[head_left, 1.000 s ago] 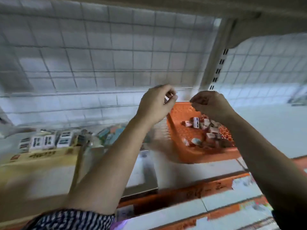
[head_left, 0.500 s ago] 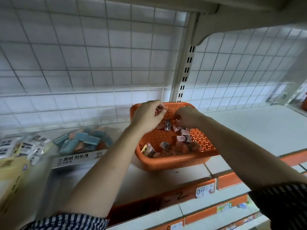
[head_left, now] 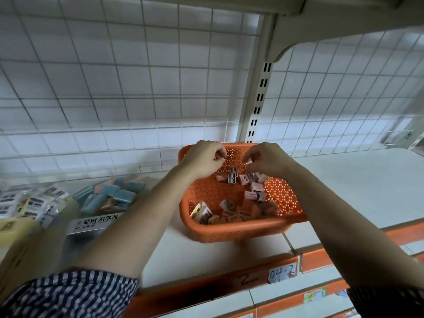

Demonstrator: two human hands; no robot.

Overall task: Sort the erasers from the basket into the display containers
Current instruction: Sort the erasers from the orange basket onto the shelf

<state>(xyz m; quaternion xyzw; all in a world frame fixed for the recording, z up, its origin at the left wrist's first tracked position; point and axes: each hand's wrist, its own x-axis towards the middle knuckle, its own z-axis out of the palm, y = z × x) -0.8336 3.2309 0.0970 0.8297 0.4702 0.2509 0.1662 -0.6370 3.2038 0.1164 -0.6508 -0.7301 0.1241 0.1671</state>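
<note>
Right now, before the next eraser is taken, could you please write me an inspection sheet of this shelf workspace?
Surface: white shelf board, carrying the basket and containers.
Job's things: orange perforated plastic basket holding small pink-wrapped erasers; labelled clear display container of blue and orange erasers to its left.
Clutter: white packets and a yellow box at far left, blurred.
Hands: left hand and right hand over the basket's far end, fingers curled; whether they pinch anything is unclear.
Cables: nothing seen.
Surroundings: white wire grid back panel, slotted upright, orange price rail with a handwritten tag reading 04-2.
</note>
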